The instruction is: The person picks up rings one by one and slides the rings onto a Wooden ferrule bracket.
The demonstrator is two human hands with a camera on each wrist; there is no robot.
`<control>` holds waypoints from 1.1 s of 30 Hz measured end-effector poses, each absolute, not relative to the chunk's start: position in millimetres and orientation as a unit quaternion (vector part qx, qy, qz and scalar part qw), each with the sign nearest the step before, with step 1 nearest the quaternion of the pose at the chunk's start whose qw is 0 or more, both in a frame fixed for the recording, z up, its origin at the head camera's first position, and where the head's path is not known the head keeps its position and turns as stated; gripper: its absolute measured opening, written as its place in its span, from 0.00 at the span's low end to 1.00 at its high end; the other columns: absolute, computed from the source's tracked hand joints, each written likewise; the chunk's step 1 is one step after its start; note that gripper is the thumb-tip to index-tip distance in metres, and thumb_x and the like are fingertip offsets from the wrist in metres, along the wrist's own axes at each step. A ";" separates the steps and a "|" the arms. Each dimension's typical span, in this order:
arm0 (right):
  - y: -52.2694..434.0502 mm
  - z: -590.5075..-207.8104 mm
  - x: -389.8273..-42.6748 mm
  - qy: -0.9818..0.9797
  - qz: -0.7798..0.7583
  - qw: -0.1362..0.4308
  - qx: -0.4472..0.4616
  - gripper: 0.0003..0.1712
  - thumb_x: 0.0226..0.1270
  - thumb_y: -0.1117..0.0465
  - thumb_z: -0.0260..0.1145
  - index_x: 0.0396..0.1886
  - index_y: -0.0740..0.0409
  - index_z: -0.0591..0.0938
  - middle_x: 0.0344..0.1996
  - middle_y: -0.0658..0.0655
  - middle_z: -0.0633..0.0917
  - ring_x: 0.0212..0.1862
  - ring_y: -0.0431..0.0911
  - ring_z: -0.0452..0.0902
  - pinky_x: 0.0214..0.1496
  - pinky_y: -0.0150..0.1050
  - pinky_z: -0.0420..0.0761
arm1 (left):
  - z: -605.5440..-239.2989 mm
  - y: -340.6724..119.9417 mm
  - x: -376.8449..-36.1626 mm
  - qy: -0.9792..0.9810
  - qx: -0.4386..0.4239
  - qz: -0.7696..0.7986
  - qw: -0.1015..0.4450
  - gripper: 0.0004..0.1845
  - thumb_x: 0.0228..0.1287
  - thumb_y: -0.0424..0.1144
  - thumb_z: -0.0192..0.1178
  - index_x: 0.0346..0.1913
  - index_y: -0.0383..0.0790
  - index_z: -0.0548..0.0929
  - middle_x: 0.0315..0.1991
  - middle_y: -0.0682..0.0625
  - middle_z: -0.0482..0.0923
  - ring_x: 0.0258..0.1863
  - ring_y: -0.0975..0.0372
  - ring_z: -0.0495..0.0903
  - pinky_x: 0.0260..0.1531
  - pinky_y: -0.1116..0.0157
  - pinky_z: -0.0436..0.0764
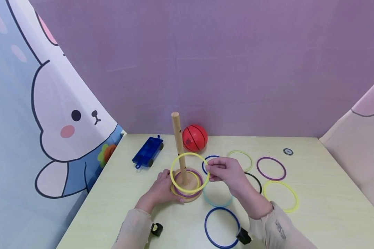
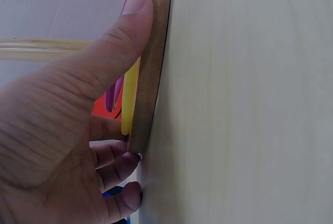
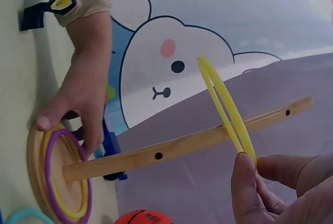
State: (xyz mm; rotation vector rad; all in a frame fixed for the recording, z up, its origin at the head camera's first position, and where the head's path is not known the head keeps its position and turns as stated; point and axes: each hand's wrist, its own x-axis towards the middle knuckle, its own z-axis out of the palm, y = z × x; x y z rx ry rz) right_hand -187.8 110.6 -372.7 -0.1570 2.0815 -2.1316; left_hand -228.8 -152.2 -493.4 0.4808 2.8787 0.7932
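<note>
A wooden ring stand has an upright peg [image 1: 177, 131] on a round base [image 2: 151, 73]. My left hand [image 1: 162, 188] grips the base's edge, thumb on the rim and fingers curled at the far side. Around the peg's foot lie a purple ring [image 3: 48, 177] and a yellow ring [image 2: 130, 94]. Between thumb and fingertips, my right hand [image 1: 225, 171] pinches another yellow ring [image 3: 231, 104] above the base. That ring overlaps the peg in the head and right wrist views; I cannot tell for certain whether it encircles it.
Right of the stand lie several loose rings, among them a purple ring [image 1: 271, 180], a yellow ring [image 1: 296, 204], a black ring [image 1: 258, 181] and a dark blue ring [image 1: 206, 228]. Behind are a red ball [image 1: 194, 138], a blue toy cart [image 1: 148, 152] and a small disc [image 1: 288, 151].
</note>
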 end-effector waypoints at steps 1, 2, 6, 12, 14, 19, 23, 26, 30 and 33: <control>109.9 -369.4 -187.8 0.694 -0.713 0.078 -0.053 0.15 0.64 0.70 0.66 0.46 0.78 0.78 0.29 0.57 0.85 0.25 0.43 0.81 0.34 0.37 0.84 | -493.4 -152.1 -228.6 0.950 0.160 0.262 0.056 0.61 0.29 0.66 0.79 0.69 0.37 0.68 0.57 0.47 0.65 0.56 0.53 0.63 0.58 0.51 0.71; 109.0 -365.8 -187.8 0.693 -0.714 0.077 -0.054 0.15 0.64 0.70 0.66 0.46 0.78 0.78 0.29 0.57 0.85 0.25 0.43 0.81 0.34 0.37 0.84 | -493.1 -152.1 -228.5 0.950 0.161 0.261 0.056 0.61 0.29 0.66 0.78 0.69 0.37 0.68 0.57 0.46 0.65 0.56 0.53 0.63 0.58 0.51 0.71; 104.9 -351.6 -187.7 0.692 -0.716 0.071 -0.056 0.15 0.64 0.69 0.67 0.46 0.77 0.78 0.30 0.58 0.85 0.25 0.44 0.81 0.34 0.37 0.84 | -491.4 -152.0 -227.7 0.950 0.168 0.259 0.054 0.63 0.31 0.65 0.78 0.71 0.37 0.65 0.60 0.43 0.66 0.58 0.51 0.63 0.59 0.51 0.70; 98.1 -329.8 -186.8 0.685 -0.723 0.057 -0.072 0.14 0.63 0.70 0.67 0.45 0.76 0.79 0.31 0.57 0.85 0.27 0.46 0.82 0.36 0.40 0.85 | -490.2 -151.3 -227.2 0.949 0.170 0.258 0.057 0.62 0.33 0.63 0.79 0.72 0.38 0.64 0.63 0.39 0.66 0.64 0.47 0.59 0.62 0.49 0.67; 96.3 -322.7 -186.3 0.686 -0.722 0.051 -0.074 0.13 0.63 0.69 0.68 0.45 0.74 0.80 0.32 0.57 0.85 0.28 0.47 0.83 0.37 0.40 0.85 | -489.9 -151.4 -226.8 0.949 0.165 0.262 0.065 0.62 0.33 0.63 0.79 0.73 0.40 0.64 0.65 0.39 0.65 0.65 0.48 0.58 0.62 0.49 0.66; 93.1 -305.2 -184.2 0.685 -0.723 0.030 -0.084 0.14 0.64 0.68 0.68 0.47 0.73 0.80 0.34 0.58 0.85 0.29 0.47 0.83 0.38 0.41 0.85 | -490.5 -151.8 -227.6 0.950 0.158 0.260 0.075 0.62 0.33 0.64 0.78 0.75 0.48 0.61 0.68 0.43 0.61 0.66 0.51 0.57 0.63 0.50 0.66; 90.7 -290.5 -182.3 0.674 -0.733 0.018 -0.093 0.14 0.64 0.68 0.68 0.47 0.72 0.80 0.35 0.59 0.85 0.30 0.47 0.83 0.38 0.41 0.85 | -490.7 -151.8 -228.7 0.954 0.155 0.245 0.078 0.62 0.32 0.68 0.76 0.74 0.47 0.62 0.64 0.46 0.62 0.62 0.53 0.61 0.61 0.51 0.70; 89.0 -279.1 -181.3 0.666 -0.739 0.008 -0.097 0.14 0.64 0.67 0.68 0.47 0.71 0.80 0.37 0.61 0.84 0.30 0.48 0.83 0.39 0.42 0.85 | -488.5 -151.6 -228.1 0.955 0.152 0.241 0.082 0.62 0.32 0.68 0.76 0.73 0.41 0.64 0.58 0.47 0.64 0.58 0.54 0.62 0.58 0.52 0.72; 87.9 -265.0 -181.3 0.665 -0.740 -0.017 -0.101 0.15 0.64 0.65 0.69 0.48 0.69 0.81 0.37 0.63 0.83 0.31 0.49 0.82 0.41 0.43 0.84 | -486.5 -151.7 -227.4 0.954 0.153 0.245 0.082 0.62 0.33 0.67 0.76 0.71 0.38 0.65 0.56 0.47 0.65 0.57 0.53 0.63 0.56 0.51 0.73; 87.4 -257.5 -183.4 0.664 -0.741 -0.026 -0.096 0.16 0.64 0.64 0.69 0.48 0.69 0.81 0.37 0.62 0.83 0.30 0.48 0.82 0.41 0.42 0.84 | -488.2 -152.3 -228.0 0.954 0.154 0.244 0.080 0.62 0.33 0.68 0.75 0.71 0.38 0.65 0.57 0.47 0.65 0.58 0.54 0.63 0.57 0.52 0.73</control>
